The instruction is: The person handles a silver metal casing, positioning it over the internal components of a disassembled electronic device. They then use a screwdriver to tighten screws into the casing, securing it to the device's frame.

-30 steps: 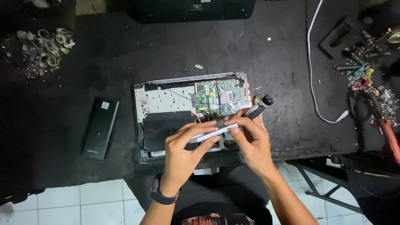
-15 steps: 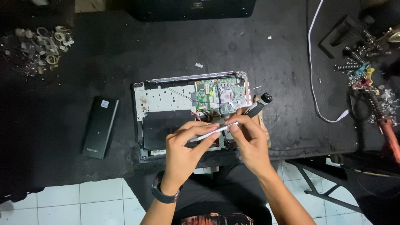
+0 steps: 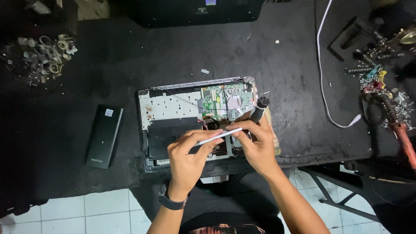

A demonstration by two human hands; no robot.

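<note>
An opened laptop base (image 3: 173,108) lies on the black table (image 3: 260,60), its green circuit board (image 3: 225,102) exposed at the right. Above its front part, both hands hold a thin white flat strip (image 3: 221,135). My left hand (image 3: 188,158) pinches the strip's left end, a dark watch on its wrist. My right hand (image 3: 258,145) grips the right end and also holds a black-handled screwdriver (image 3: 258,112) that points away from me.
A black rectangular battery pack (image 3: 104,136) lies left of the laptop. A heap of small metal parts (image 3: 41,54) sits at the far left. A white cable (image 3: 323,78) runs down the right side, beside tools and springs (image 3: 381,82). A dark device (image 3: 190,11) stands at the far edge.
Both hands shifted very slightly with the white strip; the laptop and other things stay where they were.
</note>
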